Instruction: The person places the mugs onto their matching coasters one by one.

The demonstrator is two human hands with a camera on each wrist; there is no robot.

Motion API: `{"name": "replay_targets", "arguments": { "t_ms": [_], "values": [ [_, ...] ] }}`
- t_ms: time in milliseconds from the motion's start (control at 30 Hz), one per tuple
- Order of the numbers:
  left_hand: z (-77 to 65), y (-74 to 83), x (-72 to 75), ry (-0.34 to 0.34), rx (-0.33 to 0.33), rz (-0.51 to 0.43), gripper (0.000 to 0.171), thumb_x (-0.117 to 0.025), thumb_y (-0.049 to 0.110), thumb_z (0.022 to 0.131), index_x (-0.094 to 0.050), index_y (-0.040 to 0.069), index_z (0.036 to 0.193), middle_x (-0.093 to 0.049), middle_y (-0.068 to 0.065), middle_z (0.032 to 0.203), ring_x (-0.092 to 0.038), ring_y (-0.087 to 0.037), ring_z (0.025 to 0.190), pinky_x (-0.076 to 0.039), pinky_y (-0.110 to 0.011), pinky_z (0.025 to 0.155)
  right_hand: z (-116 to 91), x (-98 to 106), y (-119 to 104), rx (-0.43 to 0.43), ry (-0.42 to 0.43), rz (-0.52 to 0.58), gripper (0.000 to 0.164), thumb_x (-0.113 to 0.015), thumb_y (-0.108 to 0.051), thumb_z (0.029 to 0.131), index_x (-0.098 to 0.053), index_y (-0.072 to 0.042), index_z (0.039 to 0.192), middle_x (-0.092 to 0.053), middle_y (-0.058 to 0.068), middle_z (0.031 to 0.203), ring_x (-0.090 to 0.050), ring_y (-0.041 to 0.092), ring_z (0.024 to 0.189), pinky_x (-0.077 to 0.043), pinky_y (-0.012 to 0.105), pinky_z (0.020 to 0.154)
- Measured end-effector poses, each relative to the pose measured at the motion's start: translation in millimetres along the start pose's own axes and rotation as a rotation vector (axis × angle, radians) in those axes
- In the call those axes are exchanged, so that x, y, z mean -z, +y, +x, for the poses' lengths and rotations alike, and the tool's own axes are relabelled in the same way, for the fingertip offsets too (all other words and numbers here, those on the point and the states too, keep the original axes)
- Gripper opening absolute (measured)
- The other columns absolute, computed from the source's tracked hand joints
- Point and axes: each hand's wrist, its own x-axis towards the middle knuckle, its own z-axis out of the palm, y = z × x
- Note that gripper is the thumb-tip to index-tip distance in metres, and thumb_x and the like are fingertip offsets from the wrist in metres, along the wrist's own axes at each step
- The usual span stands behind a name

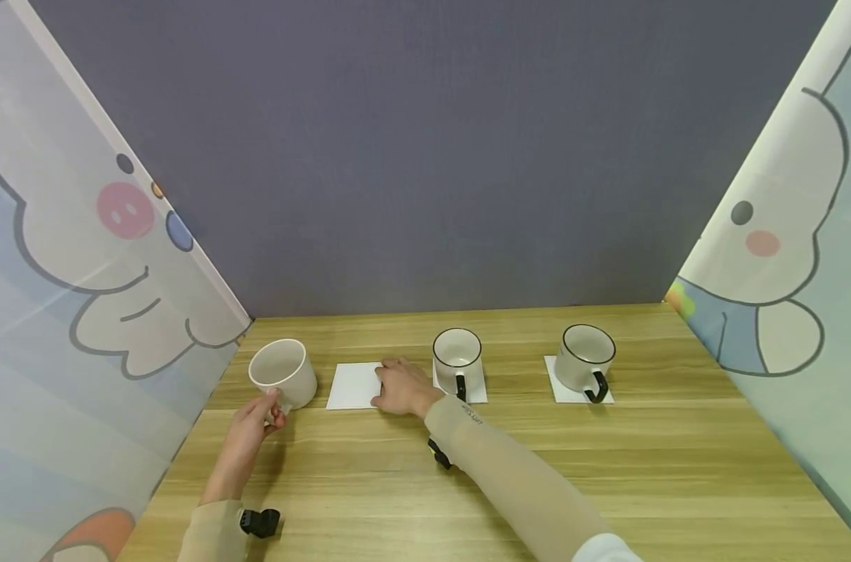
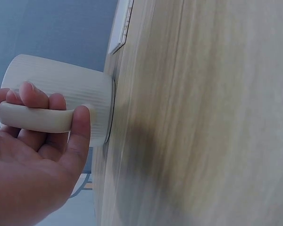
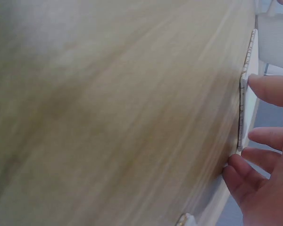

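By its handle [image 2: 35, 117], my left hand [image 1: 250, 429] holds a plain cream mug [image 1: 295, 381], fingers and thumb curled round it. The mug stands upright with its ribbed wall [image 2: 75, 75] showing in the left wrist view and its base right at the tabletop. My right hand [image 1: 403, 388] reaches over the right part of a flat white square [image 1: 351, 386] beside the mug. In the right wrist view, thumb and fingertips pinch a thin white coaster [image 3: 245, 113] at its edges; another coaster edge [image 3: 252, 52] lies just beyond it.
Right of my right hand, a black-rimmed mug [image 1: 457, 349] with a black handle stands on a white coaster [image 1: 478, 388]. A similar mug [image 1: 585, 359] stands on another coaster [image 1: 562, 390] farther right. A dark panel [image 1: 425, 156] rises behind the wooden table [image 1: 369, 484].
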Motion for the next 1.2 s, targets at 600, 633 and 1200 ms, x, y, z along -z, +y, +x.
{"name": "replay_targets", "arguments": {
  "t_ms": [600, 633, 1200],
  "values": [
    [-1.9, 3.1, -1.7, 0.046, 0.01, -0.005, 0.047, -0.045, 0.04, 0.109, -0.058, 0.004, 0.082, -0.056, 0.0, 0.075, -0.057, -0.014, 0.078, -0.051, -0.03, 0.081, -1.5, -5.2, -0.4, -0.033, 0.005, 0.025, 0.062, -0.065, -0.049, 0.095, -0.055, -0.016, 0.147, -0.043, 0.003, 0.158, -0.043, 0.023, 0.135, -0.038, 0.039, 0.112],
    [-1.9, 3.0, -2.2, 0.053, 0.007, -0.008, 0.046, -0.045, 0.039, 0.109, -0.058, 0.004, 0.082, -0.056, 0.0, 0.074, -0.057, -0.014, 0.078, -0.051, -0.029, 0.08, -1.6, -5.0, -0.5, -0.034, 0.004, 0.025, 0.063, -0.065, -0.049, 0.095, -0.055, -0.016, 0.147, -0.043, 0.003, 0.158, -0.043, 0.022, 0.135, -0.038, 0.038, 0.112],
    [-4.7, 5.3, -13.3, 0.158, -0.005, -0.074, 0.045, -0.048, 0.033, 0.109, -0.059, -0.002, 0.083, -0.054, 0.001, 0.07, -0.055, -0.014, 0.072, -0.049, -0.026, 0.076, -1.1, -2.9, -0.8, -0.049, 0.0, 0.015, 0.063, -0.065, -0.05, 0.094, -0.055, -0.018, 0.147, -0.043, 0.0, 0.158, -0.043, 0.02, 0.135, -0.037, 0.036, 0.112]
  ]
}}
